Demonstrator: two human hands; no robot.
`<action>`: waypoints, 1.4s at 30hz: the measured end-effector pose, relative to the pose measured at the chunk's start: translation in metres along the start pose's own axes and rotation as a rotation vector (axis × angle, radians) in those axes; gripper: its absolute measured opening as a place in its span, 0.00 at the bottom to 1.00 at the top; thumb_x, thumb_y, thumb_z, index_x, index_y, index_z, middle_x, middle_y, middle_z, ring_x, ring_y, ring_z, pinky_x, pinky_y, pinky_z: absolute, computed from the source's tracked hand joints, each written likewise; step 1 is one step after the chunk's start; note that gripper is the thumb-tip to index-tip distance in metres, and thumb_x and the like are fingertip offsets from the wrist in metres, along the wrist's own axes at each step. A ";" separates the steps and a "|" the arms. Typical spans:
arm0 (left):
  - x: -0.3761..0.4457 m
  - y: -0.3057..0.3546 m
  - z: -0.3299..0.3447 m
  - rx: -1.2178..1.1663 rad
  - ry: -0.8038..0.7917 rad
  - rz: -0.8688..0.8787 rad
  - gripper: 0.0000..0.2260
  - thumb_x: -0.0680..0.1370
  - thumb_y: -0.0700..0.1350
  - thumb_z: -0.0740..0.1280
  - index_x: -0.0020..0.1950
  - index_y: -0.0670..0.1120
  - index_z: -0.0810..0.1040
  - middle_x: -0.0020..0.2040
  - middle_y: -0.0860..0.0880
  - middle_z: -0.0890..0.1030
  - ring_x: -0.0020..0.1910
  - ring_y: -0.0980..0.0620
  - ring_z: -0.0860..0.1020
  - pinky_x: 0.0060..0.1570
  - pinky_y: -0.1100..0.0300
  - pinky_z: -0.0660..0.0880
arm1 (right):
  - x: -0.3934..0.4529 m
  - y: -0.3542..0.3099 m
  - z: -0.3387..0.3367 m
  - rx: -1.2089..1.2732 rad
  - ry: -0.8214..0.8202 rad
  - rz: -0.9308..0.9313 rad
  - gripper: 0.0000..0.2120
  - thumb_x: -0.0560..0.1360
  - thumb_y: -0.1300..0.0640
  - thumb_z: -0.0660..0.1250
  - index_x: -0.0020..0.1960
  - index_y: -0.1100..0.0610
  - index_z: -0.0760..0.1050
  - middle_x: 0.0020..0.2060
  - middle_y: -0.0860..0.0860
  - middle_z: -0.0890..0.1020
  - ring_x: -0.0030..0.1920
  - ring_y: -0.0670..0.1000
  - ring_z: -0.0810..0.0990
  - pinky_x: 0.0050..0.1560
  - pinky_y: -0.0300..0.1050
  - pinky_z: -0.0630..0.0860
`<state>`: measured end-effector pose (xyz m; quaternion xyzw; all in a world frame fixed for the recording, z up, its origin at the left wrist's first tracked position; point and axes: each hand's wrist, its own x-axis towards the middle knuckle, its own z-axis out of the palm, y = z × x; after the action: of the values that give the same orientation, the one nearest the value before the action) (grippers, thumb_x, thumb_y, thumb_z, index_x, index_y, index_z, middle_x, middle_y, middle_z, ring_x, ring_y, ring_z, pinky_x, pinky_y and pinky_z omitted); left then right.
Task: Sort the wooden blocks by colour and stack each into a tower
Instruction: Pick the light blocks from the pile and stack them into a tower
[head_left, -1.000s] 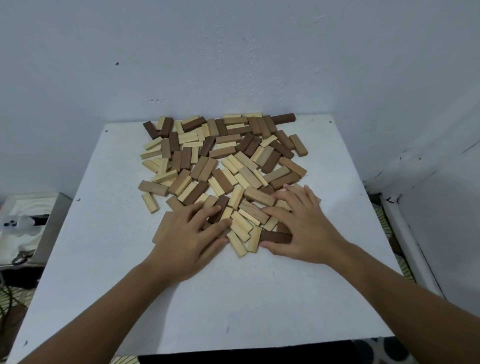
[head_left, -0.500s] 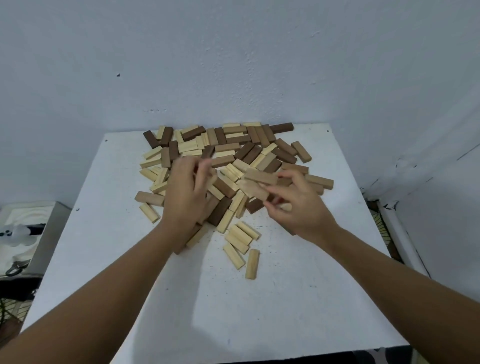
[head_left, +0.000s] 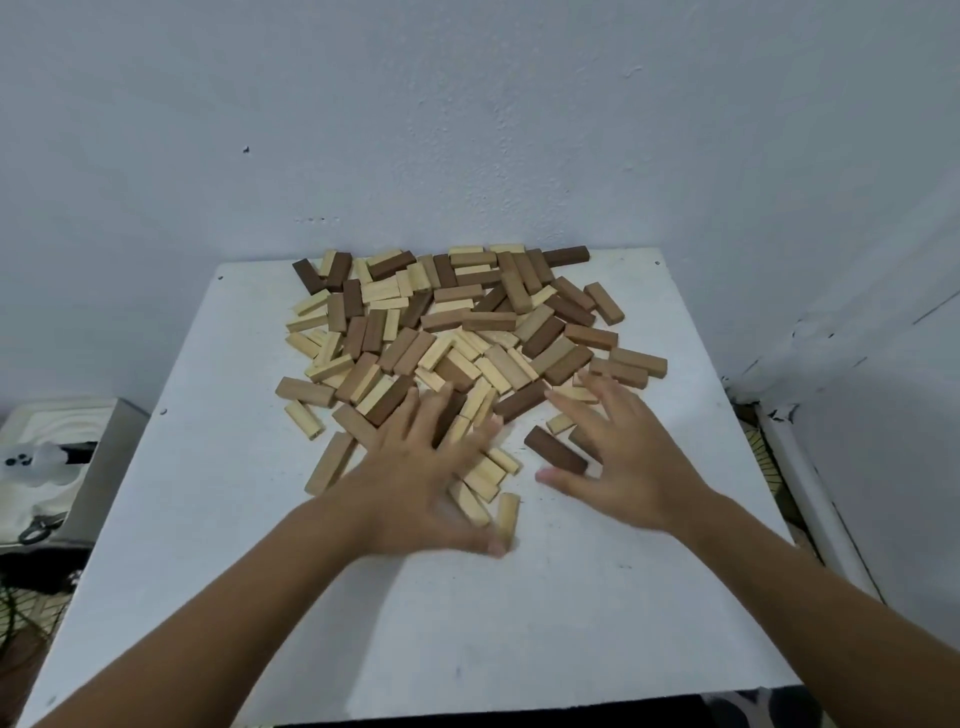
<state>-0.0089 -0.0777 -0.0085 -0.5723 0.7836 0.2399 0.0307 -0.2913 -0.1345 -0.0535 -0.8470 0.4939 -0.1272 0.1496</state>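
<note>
Both hands are spread flat, palms down, at the near edge of the block pile (head_left: 447, 338). The left hand (head_left: 421, 478) is laid wide, its fingers splayed over pale and dark blocks at the pile's near middle; its thumb tip is set beside a lone pale block (head_left: 507, 514) lying nearest the person. Nothing is gripped by it. The right hand (head_left: 618, 452) is likewise held wide with straight fingers, reaching over pale blocks at the pile's near right; whether they are pressed or only hovered over cannot be told. A dark block (head_left: 555, 451) lies just under its thumb and forefinger, apart from the pile. The pile itself, unsorted in three wood tones, is spread across the far half of the white table (head_left: 467, 623), up to the wall (head_left: 467, 130).
</note>
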 end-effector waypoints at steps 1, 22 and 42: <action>-0.002 -0.001 0.009 0.063 0.004 0.019 0.51 0.63 0.84 0.62 0.77 0.75 0.34 0.82 0.53 0.29 0.80 0.41 0.28 0.78 0.35 0.40 | -0.008 0.003 0.007 -0.056 -0.007 -0.018 0.41 0.73 0.21 0.57 0.80 0.38 0.60 0.82 0.51 0.57 0.82 0.55 0.51 0.80 0.60 0.56; 0.030 -0.013 0.018 0.202 0.347 0.100 0.27 0.83 0.66 0.57 0.78 0.56 0.68 0.69 0.47 0.71 0.59 0.46 0.71 0.61 0.49 0.73 | -0.012 -0.006 0.018 -0.017 0.258 -0.074 0.20 0.76 0.41 0.71 0.60 0.53 0.75 0.52 0.47 0.74 0.50 0.51 0.70 0.49 0.45 0.74; 0.052 0.016 -0.013 0.123 0.428 -0.172 0.23 0.78 0.58 0.61 0.72 0.54 0.69 0.61 0.46 0.72 0.61 0.41 0.72 0.61 0.46 0.73 | -0.017 -0.008 0.021 0.034 0.360 -0.014 0.21 0.74 0.43 0.75 0.58 0.55 0.76 0.47 0.47 0.79 0.47 0.50 0.74 0.46 0.39 0.70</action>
<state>-0.0385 -0.1252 -0.0089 -0.6719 0.7337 0.0615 -0.0810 -0.2852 -0.1133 -0.0708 -0.8114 0.5045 -0.2863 0.0721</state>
